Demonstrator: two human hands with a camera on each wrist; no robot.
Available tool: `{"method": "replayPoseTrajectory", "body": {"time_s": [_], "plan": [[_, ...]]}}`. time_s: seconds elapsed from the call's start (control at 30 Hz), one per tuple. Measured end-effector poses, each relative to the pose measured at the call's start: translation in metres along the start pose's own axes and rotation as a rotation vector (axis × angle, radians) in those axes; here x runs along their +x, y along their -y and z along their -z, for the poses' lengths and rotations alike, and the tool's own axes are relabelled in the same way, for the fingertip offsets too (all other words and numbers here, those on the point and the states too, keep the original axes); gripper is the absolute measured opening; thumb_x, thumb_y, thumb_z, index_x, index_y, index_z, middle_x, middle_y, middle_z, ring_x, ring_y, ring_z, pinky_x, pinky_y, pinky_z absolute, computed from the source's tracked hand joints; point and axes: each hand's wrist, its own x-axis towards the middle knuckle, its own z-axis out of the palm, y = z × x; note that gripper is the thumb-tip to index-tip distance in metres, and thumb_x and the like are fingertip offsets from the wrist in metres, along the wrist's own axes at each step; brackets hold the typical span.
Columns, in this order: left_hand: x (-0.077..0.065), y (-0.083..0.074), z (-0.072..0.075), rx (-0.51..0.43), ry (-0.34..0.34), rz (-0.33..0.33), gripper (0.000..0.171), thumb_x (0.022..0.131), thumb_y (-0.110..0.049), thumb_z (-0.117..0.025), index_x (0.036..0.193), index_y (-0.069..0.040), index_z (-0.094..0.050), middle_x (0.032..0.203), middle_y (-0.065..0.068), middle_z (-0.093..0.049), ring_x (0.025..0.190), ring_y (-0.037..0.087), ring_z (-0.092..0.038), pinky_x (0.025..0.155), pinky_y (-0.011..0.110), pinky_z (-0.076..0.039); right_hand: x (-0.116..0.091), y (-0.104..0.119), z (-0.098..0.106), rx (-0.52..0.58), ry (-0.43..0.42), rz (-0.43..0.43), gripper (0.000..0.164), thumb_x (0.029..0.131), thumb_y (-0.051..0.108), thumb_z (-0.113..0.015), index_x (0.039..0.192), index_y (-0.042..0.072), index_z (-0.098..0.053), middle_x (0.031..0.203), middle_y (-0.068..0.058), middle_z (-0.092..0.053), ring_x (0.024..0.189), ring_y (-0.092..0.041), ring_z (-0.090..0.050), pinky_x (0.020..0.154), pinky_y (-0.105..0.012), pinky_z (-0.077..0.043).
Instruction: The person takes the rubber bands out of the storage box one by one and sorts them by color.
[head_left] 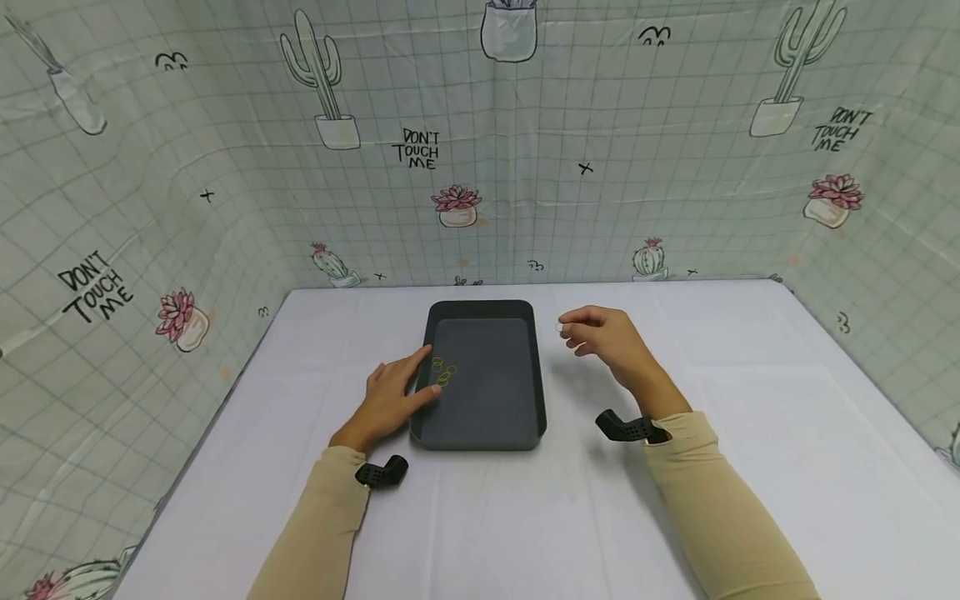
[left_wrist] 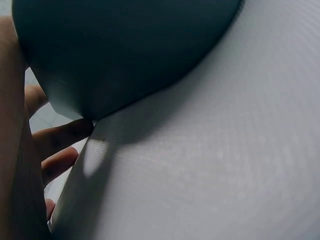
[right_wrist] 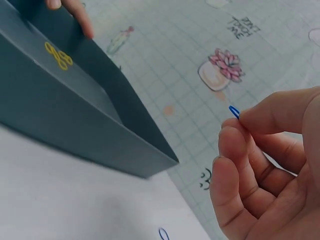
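A dark grey rectangular tray (head_left: 487,408) stands upright on the table. Inside, near its left side, lie several thin yellow rubber bands (head_left: 444,379). My left hand (head_left: 390,396) holds the tray's left wall, thumb over the rim and inside, other fingers along the outside; the left wrist view shows fingertips touching the tray's lower outer edge. To the right of the tray, my right hand (head_left: 611,337) is raised above the table. Its thumb and index finger pinch a small blue rubber band (right_wrist: 234,111), part of which is hidden by the fingertips.
Another blue loop (right_wrist: 163,233) lies on the white tablecloth (head_left: 480,525) and shows only in the right wrist view. A grid-patterned curtain (head_left: 510,225) with cactus drawings rises behind the table and along both sides. Each wrist wears a black camera band (head_left: 626,427).
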Motion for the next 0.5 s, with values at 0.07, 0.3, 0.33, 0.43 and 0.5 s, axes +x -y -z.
{"method": "replayPoseTrajectory", "body": {"time_s": [0.07, 0.3, 0.33, 0.43, 0.5], "plan": [[-0.001, 0.000, 0.000, 0.004, -0.001, 0.003, 0.076, 0.096, -0.047, -0.059, 0.160, -0.017, -0.031, 0.158, 0.014, -0.038, 0.144, 0.038, -0.030, 0.118, 0.059, -0.002, -0.001, -0.001, 0.003, 0.007, -0.004, -0.002, 0.033, 0.097, 0.011, -0.064, 0.122, -0.011, -0.064, 0.105, -0.016, -0.069, 0.088, -0.023, -0.066, 0.075, -0.030, -0.057], [-0.003, 0.002, 0.001, 0.003, 0.002, -0.006, 0.074, 0.097, -0.046, -0.058, 0.160, -0.017, -0.031, 0.158, 0.014, -0.037, 0.145, 0.038, -0.029, 0.118, 0.060, -0.002, -0.002, -0.006, 0.014, 0.006, -0.022, -0.016, 0.033, 0.099, 0.014, -0.063, 0.123, -0.009, -0.064, 0.098, -0.007, -0.069, 0.088, -0.022, -0.066, 0.075, -0.029, -0.057], [-0.003, 0.002, 0.001, 0.003, 0.003, -0.009, 0.074, 0.098, -0.046, -0.057, 0.160, -0.017, -0.030, 0.158, 0.014, -0.036, 0.145, 0.038, -0.029, 0.118, 0.060, -0.002, -0.002, -0.007, 0.016, 0.004, -0.026, -0.020, 0.034, 0.099, 0.015, -0.063, 0.123, -0.009, -0.064, 0.098, -0.007, -0.069, 0.088, -0.021, -0.066, 0.075, -0.028, -0.057], [-0.002, 0.003, 0.000, -0.002, 0.000, -0.014, 0.073, 0.098, -0.046, -0.057, 0.160, -0.018, -0.030, 0.158, 0.013, -0.036, 0.145, 0.038, -0.029, 0.118, 0.059, -0.002, 0.000, -0.009, 0.021, -0.004, -0.043, -0.034, 0.035, 0.100, 0.018, -0.063, 0.124, -0.008, -0.063, 0.104, -0.012, -0.069, 0.090, -0.023, -0.065, 0.076, -0.028, -0.057], [-0.002, 0.003, 0.000, -0.006, -0.001, -0.013, 0.072, 0.098, -0.046, -0.057, 0.160, -0.018, -0.031, 0.158, 0.013, -0.036, 0.145, 0.038, -0.029, 0.118, 0.059, -0.002, 0.001, -0.010, 0.023, -0.009, -0.056, -0.045, 0.037, 0.100, 0.019, -0.063, 0.125, -0.008, -0.063, 0.108, -0.015, -0.067, 0.092, -0.024, -0.065, 0.077, -0.027, -0.057]]}}
